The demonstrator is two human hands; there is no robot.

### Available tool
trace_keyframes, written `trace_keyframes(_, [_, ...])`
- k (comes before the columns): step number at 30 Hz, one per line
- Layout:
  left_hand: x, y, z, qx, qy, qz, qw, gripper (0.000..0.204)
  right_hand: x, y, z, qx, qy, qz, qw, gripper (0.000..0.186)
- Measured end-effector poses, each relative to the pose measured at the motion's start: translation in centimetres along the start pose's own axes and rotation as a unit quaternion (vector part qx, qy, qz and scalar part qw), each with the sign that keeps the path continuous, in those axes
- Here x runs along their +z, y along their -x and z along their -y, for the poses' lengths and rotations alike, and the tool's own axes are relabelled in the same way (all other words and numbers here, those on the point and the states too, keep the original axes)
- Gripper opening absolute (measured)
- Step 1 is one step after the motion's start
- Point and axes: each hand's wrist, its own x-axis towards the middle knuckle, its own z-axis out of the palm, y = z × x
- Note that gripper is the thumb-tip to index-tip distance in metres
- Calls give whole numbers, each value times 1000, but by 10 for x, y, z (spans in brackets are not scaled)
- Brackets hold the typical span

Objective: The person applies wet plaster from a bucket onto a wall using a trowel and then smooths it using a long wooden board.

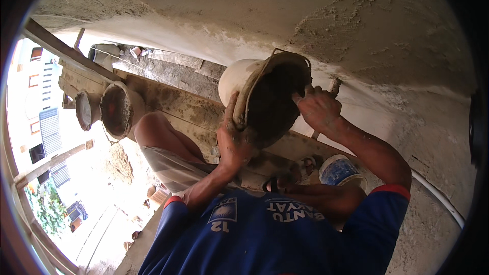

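Observation:
A pale, mortar-smeared bucket [239, 79] is tipped toward me in front of the wall, its dark inside showing and its wire handle standing along the rim. On its left, my left hand [235, 142] grips the rim, with the fingers on the outer wall. My right hand [321, 107] is curled at the right side of the mouth, holding the edge, with a finger reaching over the opening. Grey mortar coats the rim and flecks both hands. How much the bucket holds is hidden in shadow.
Two more buckets, one large [121, 109] and one smaller [86, 109], stand left on wooden planks [173, 107]. A blue-and-white pail [338, 170] sits right, near my feet. The plastered wall [356, 25] rises close ahead. A wooden rail [71, 51] and a drop lie left.

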Motion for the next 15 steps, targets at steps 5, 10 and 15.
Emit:
trace_keyframes(5, [1, 4, -6, -18, -121, 14, 992, 70, 58, 7, -9, -47, -210, 5, 977, 34])
trace_keyframes(10, [-13, 2, 15, 8, -47, 2, 999, 69, 72, 9, 4, -42, -259, -89, 961, 37])
trace_keyframes(15, [-31, 7, 30, -87, 132, 16, 987, 60, 49, -4, -10, -56, -141, -172, 973, 36])
